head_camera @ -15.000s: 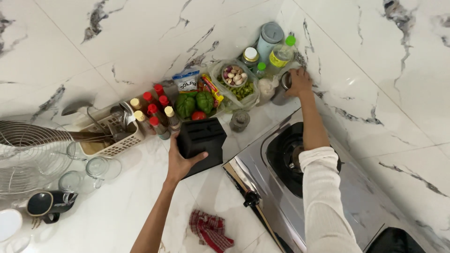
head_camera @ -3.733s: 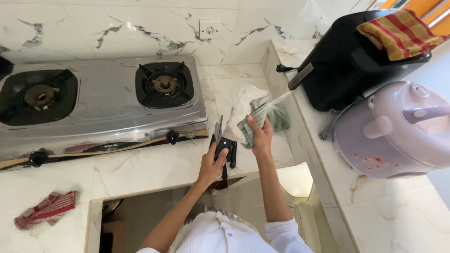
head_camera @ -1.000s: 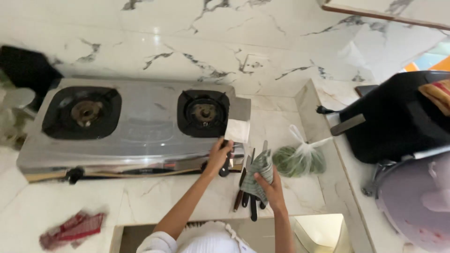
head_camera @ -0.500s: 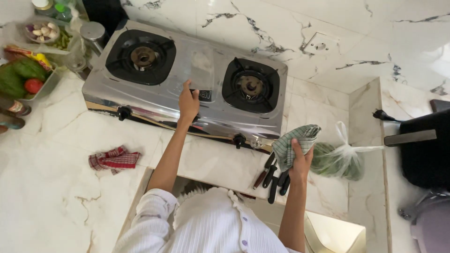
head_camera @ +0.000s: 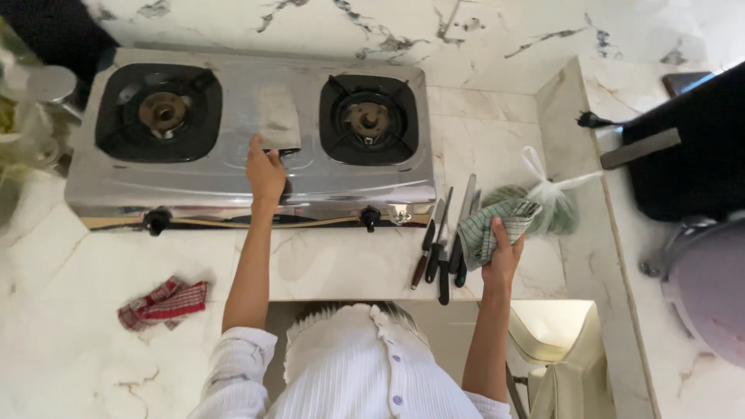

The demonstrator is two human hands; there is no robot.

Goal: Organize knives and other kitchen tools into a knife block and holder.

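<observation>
Since half a second ago your left hand (head_camera: pixel 265 172) has slid the broad cleaver (head_camera: pixel 278 118) a little further up the steel stove (head_camera: pixel 233 182), and the view has swung so the vegetables at the far left are now a blur; the red checked rag (head_camera: pixel 164 301) lies on the counter (head_camera: pixel 341 264) near your left elbow. Your left arm reaches straight forward, hand closed on the cleaver's handle, blade flat between the two burners; I judge you do best to keep it flat and the edge turned away from your wrist. To the right, the knives (head_camera: pixel 442 248) lie together on the counter beside the stove; your right hand (head_camera: pixel 503 256) is bent up at the elbow, gripping the green checked cloth (head_camera: pixel 490 229) just over them; beyond it sits the bag of greens (head_camera: pixel 547 206).
</observation>
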